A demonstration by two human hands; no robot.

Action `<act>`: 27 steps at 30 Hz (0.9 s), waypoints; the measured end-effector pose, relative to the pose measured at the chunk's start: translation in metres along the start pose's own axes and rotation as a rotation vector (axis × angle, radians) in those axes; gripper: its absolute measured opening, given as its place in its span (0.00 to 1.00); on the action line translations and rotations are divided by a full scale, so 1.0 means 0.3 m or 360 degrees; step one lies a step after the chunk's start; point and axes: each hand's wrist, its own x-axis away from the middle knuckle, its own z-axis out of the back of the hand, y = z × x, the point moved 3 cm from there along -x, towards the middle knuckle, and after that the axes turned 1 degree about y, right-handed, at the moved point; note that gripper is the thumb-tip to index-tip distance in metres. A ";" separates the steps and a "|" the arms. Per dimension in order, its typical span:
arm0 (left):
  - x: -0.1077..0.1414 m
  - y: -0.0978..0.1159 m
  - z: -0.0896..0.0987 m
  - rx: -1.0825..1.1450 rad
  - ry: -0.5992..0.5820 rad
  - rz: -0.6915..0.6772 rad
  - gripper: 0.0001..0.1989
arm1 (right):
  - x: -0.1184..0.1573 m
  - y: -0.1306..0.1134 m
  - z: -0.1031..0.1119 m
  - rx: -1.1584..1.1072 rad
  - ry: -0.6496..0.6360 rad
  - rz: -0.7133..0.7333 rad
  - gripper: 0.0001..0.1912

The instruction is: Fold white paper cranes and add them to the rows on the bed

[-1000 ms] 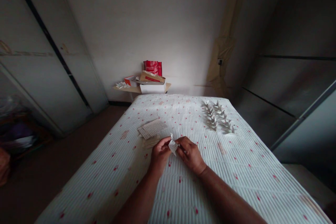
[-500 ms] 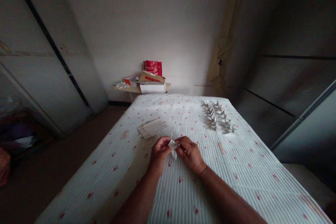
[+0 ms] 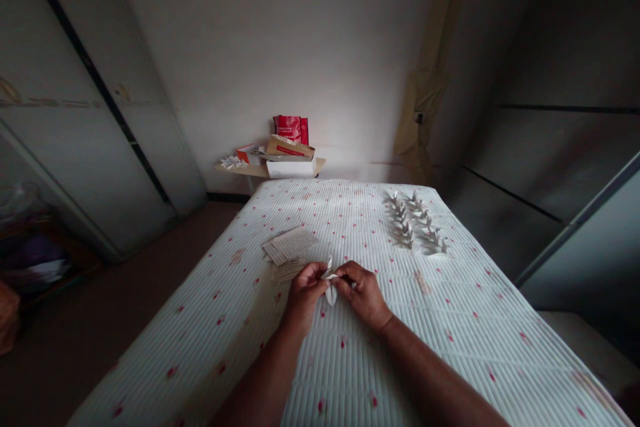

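Between my two hands is a small folded paper crane [image 3: 331,292], with a pointed end up and another hanging down. My left hand [image 3: 306,290] pinches it from the left, thumb and fingers closed on its edge. From the right, my right hand [image 3: 361,290] pinches its other side between thumb and forefinger. Just beyond my left hand lies a loose stack of printed paper sheets [image 3: 291,245] on the bed. Farther off to the right, several folded paper cranes [image 3: 403,217] stand in two rows.
The bed cover [image 3: 320,353] is ribbed, pale, with red specks. Behind its far edge, a small table [image 3: 257,171] bears a white box [image 3: 291,168], a red bag [image 3: 291,128] and a pile of small white pieces [image 3: 233,162]. Dark cabinets [image 3: 560,167] flank the right side.
The paper crane has turned and spread in my fingers, and its upper point shows more plainly. Both hands stay in nearly the same place. The stack and the rows have not moved.
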 end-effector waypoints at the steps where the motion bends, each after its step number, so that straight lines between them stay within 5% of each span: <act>1: 0.000 0.000 -0.002 0.0005 -0.0015 0.0005 0.12 | -0.001 0.001 0.000 -0.0014 -0.0002 -0.0025 0.06; 27: 0.009 0.022 -0.017 0.0015 -0.0198 -0.0007 0.07 | 0.006 0.045 -0.030 -0.0621 -0.0038 -0.0514 0.11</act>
